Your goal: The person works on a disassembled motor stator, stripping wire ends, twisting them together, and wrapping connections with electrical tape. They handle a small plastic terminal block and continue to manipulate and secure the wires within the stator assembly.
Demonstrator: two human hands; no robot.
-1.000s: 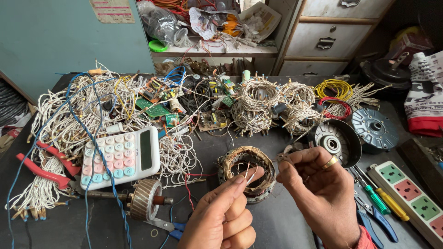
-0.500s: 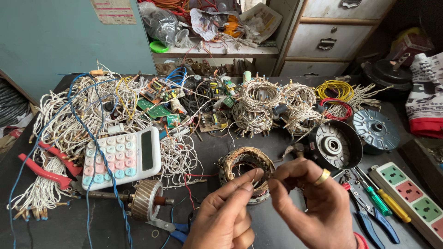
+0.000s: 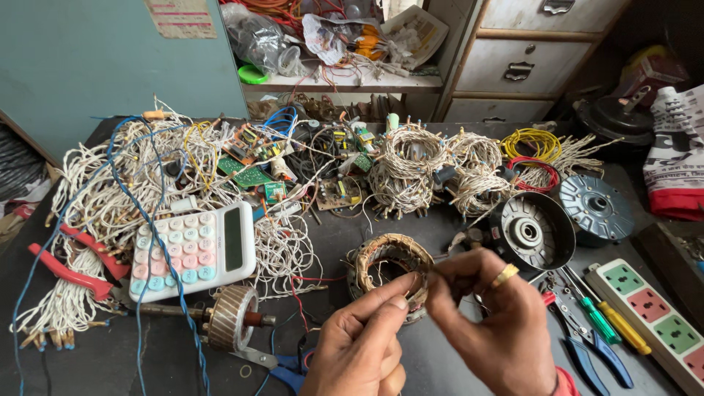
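Observation:
A ring-shaped motor stator with copper windings (image 3: pixel 381 258) lies on the dark bench in front of me. My left hand (image 3: pixel 359 345) reaches up from below, its thumb and forefinger pinched at the stator's right rim. My right hand (image 3: pixel 502 323), with a gold ring on one finger, meets it there, fingertips pinched close to the left ones. Both seem to pinch a thin wire coming off the winding; the wire itself is too fine to make out. A wound rotor on a shaft (image 3: pixel 229 317) lies left of my left hand.
A white calculator with pastel keys (image 3: pixel 194 251) sits on bundles of white wire (image 3: pixel 110 198). Red pliers (image 3: pixel 70 264) lie at left. Wire coils (image 3: pixel 407 172), circuit boards (image 3: pixel 249 172), dark motor housings (image 3: pixel 532 229), screwdrivers (image 3: pixel 609 326) and a power strip (image 3: pixel 653 315) crowd the right. Drawers stand behind.
My right hand has moved left from beside the stator until its fingertips meet those of my left hand at the stator's rim. The left hand stayed near the same spot.

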